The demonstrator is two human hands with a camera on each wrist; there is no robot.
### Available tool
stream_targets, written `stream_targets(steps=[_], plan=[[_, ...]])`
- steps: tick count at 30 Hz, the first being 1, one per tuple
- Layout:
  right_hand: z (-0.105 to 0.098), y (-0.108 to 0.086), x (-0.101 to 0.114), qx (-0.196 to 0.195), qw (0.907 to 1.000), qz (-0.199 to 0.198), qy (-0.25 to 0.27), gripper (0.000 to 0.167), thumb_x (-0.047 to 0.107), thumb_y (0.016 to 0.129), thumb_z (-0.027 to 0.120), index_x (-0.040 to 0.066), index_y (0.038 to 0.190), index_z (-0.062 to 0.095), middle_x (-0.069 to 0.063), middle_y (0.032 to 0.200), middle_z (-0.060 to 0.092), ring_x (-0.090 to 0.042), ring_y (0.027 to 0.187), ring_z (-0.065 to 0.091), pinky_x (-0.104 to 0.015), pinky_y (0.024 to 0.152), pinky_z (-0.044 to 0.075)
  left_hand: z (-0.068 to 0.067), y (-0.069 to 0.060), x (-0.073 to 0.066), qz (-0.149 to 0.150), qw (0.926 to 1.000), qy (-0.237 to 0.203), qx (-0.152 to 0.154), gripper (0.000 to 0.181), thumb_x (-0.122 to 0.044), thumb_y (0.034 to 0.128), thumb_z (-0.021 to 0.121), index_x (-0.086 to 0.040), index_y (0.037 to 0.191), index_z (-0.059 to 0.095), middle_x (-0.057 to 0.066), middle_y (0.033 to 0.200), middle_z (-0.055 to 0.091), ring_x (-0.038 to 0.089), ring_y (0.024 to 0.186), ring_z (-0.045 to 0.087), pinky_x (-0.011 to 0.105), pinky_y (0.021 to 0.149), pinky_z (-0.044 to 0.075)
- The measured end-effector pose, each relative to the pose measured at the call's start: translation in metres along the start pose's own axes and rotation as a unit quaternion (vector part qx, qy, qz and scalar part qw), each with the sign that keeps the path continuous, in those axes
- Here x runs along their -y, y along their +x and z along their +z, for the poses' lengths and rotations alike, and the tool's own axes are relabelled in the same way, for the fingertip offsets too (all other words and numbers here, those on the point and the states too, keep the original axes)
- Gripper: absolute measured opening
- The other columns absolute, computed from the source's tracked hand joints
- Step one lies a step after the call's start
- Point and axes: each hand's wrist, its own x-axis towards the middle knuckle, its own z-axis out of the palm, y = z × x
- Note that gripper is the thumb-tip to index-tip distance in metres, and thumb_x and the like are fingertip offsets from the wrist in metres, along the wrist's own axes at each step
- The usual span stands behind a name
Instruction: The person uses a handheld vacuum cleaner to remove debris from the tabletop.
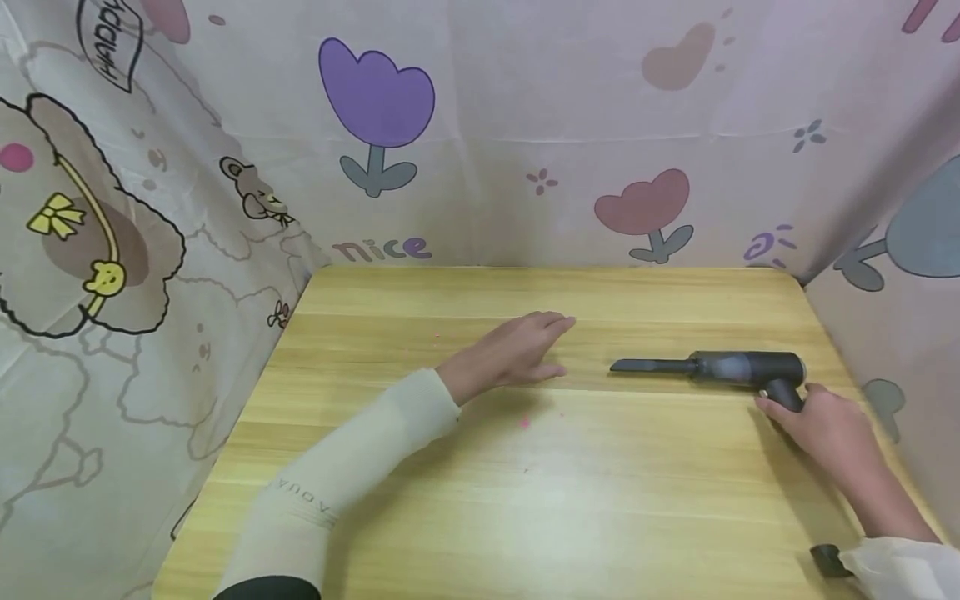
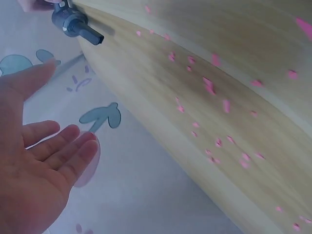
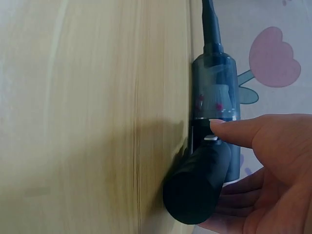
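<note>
A dark handheld vacuum [image 1: 738,368] with a narrow flat nozzle lies at the right of the wooden table, its nozzle pointing left. My right hand [image 1: 836,429] holds its handle; in the right wrist view my right hand [image 3: 282,161] has the thumb by a small button and the fingers behind the handle. Pink bits show inside the vacuum's clear chamber [image 3: 214,97]. My left hand [image 1: 513,350] is over the table's middle, holding nothing, with relaxed fingers in the left wrist view, where the left hand [image 2: 44,170] is beside scattered pink scraps [image 2: 208,85].
The wooden table [image 1: 600,500] carries a few tiny pink specks [image 1: 525,422] near its middle. Patterned cloth [image 1: 480,108] hangs behind the table and along both sides. A small dark object [image 1: 830,560] sits beside the right sleeve at the lower right.
</note>
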Motion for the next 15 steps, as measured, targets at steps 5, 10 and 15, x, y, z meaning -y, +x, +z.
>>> stream_targets(steps=[5,10,15], plan=[[-0.001,0.002,-0.006,0.002,1.0,0.003,0.004,0.097,0.061,0.095,0.063,-0.033,0.119,0.05,-0.053,0.106,0.057,-0.064,0.083,0.06,-0.058,0.061,0.048,0.002,0.025,-0.013,0.011,0.9997,-0.002,0.023,0.073,-0.045,0.0993,0.066,-0.005,0.156,0.042,0.011,0.155,0.052,0.022,0.142,0.053,0.031,0.118,0.044],[-0.001,0.006,-0.006,0.013,0.9999,0.008,0.003,0.1,0.064,0.094,0.062,-0.032,0.118,0.051,-0.052,0.103,0.058,-0.054,0.076,0.061,-0.056,0.061,0.048,0.01,0.045,-0.028,0.015,0.9983,0.007,0.056,0.069,-0.042,0.1002,0.066,-0.005,0.155,0.044,0.011,0.154,0.051,0.02,0.137,0.056,0.029,0.115,0.047],[0.0,0.009,-0.006,0.018,0.9998,0.009,-0.006,0.101,0.066,0.094,0.061,-0.032,0.118,0.052,-0.052,0.106,0.058,-0.051,0.074,0.061,-0.056,0.063,0.048,0.019,0.064,-0.04,0.029,0.9973,0.032,0.06,0.059,-0.037,0.1004,0.066,-0.007,0.149,0.052,0.008,0.146,0.058,0.017,0.129,0.06,0.025,0.11,0.05]])
